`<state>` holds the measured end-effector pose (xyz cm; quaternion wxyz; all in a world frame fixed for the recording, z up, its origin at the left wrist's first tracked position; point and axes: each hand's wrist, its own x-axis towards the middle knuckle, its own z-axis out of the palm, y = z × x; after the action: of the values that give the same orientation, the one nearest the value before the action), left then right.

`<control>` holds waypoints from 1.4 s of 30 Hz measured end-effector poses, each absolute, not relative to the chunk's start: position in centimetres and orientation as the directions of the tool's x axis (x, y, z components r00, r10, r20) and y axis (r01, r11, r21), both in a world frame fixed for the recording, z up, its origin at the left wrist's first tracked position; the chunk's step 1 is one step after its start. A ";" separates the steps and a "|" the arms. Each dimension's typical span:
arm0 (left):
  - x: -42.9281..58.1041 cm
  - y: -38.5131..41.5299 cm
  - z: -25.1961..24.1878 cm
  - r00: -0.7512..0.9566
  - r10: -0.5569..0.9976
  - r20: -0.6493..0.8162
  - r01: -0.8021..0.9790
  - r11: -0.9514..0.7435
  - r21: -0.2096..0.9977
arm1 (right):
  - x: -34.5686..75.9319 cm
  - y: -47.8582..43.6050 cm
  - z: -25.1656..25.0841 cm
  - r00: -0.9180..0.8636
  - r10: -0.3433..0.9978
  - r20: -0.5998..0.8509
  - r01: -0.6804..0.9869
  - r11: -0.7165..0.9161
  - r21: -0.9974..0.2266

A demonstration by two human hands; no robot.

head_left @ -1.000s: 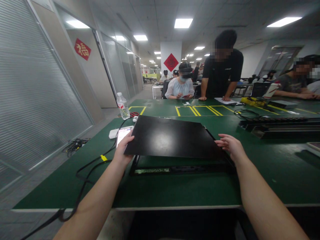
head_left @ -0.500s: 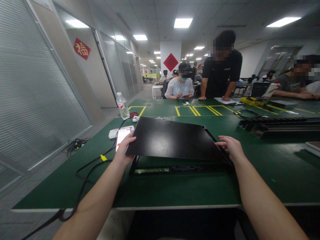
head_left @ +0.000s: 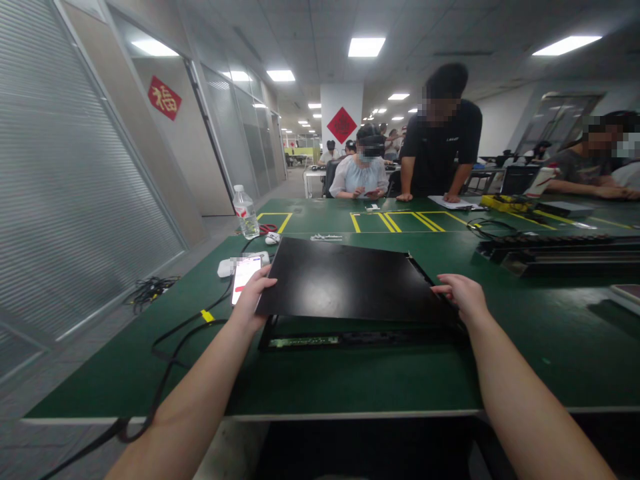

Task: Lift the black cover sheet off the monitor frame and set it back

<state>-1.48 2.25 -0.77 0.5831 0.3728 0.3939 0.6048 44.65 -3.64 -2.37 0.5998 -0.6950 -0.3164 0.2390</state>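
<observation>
A large flat black panel [head_left: 350, 280] is held a little above a black frame [head_left: 320, 341] that lies on the green table [head_left: 350, 380]. My left hand [head_left: 253, 299] grips the panel's near left corner, thumb on top. At the near right edge, my right hand [head_left: 463, 297] holds the panel, its fingers curled over the edge. The panel tilts slightly, its near edge raised over the frame's front bar.
A lit phone [head_left: 244, 272] and a white charger [head_left: 226, 267] lie left of the panel, with a black cable [head_left: 175, 333] trailing off the table. A water bottle [head_left: 246, 212] stands behind. Black equipment [head_left: 555, 252] sits at right. Several people work at the far side.
The panel has sunk lower and slid slightly away from me toward the frame, and both hands moved with it.
</observation>
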 end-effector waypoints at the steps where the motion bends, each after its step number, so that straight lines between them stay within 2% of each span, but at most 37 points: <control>1: -1.5 2.2 -0.8 -0.040 0.999 -0.011 -0.408 -0.006 0.913 | 44.6 -3.7 -2.3 0.693 0.720 0.037 0.143 -0.087 -0.986; 10: -1.2 2.1 -1.1 -0.140 0.989 -0.043 -0.414 -0.019 0.910 | 44.2 -3.8 -2.1 0.708 0.706 0.000 0.107 -0.106 -0.989; 23: -0.3 0.8 0.7 -0.181 0.976 -0.118 -0.416 0.033 0.909 | 44.5 -3.5 -2.6 0.718 0.696 0.007 0.115 -0.108 -0.987; 27: 0.0 0.3 1.6 -0.178 0.969 -0.170 -0.399 0.087 0.913 | 44.8 -3.3 -2.9 0.720 0.694 0.018 0.138 -0.118 -0.983; 42: 0.1 0.4 1.4 -0.125 0.976 -0.178 -0.390 0.117 0.913 | 46.0 -3.1 -4.0 0.710 0.702 0.060 0.255 -0.177 -0.951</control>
<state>0.06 0.40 1.44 0.5826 0.3131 0.4679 0.5862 46.03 -3.07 -3.96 0.5542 -0.7403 -0.3230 0.2016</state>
